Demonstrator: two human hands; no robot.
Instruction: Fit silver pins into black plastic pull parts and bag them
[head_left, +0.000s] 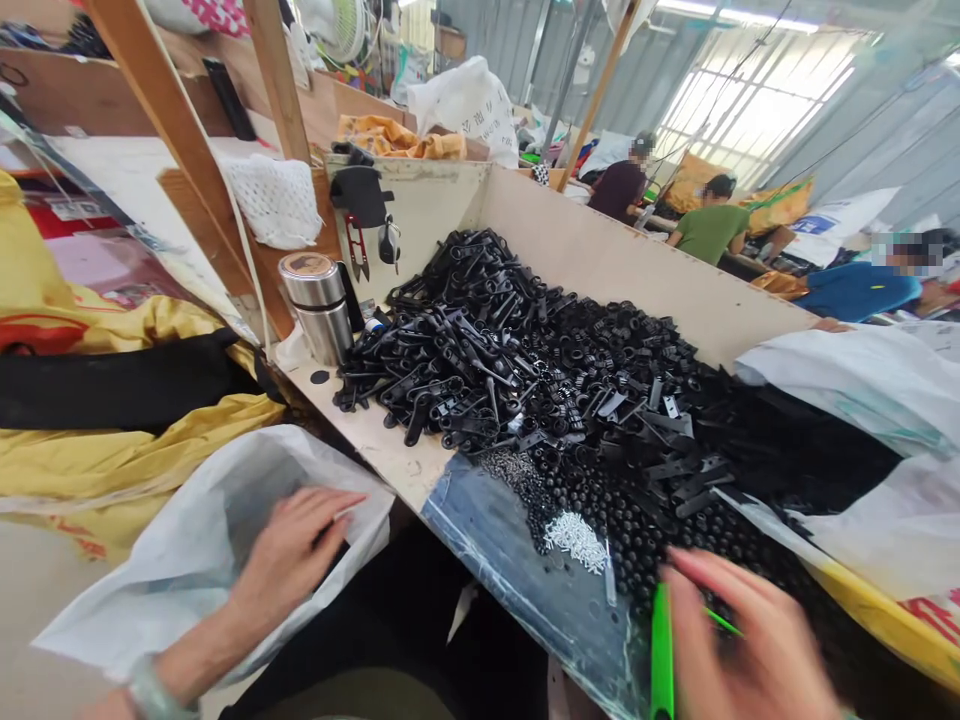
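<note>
My left hand (300, 545) is over the mouth of a white woven sack (217, 490), fingers stretched out; I see nothing in them. A pale bangle circles that wrist. Blurred by motion, my right hand (757, 645) is at the lower right, thumb and forefinger drawn together above small round black parts (600, 500). A bright green-handled tool (662, 655) shows against its thumb, with more green between thumb and fingers; its working end is hidden. Beside it are a pile of small silvery pins (576, 540) and a slim clear stick (610, 575) on the dark worktop mat (502, 550).
Heaped black plastic lever-like parts (465, 370) fill the walled bench (637, 260). A steel flask (319, 310) stands at its left corner, near hanging red-handled snips (358, 250). White sacks (885, 390) lie at the right. Several people (709, 225) sit beyond the wall.
</note>
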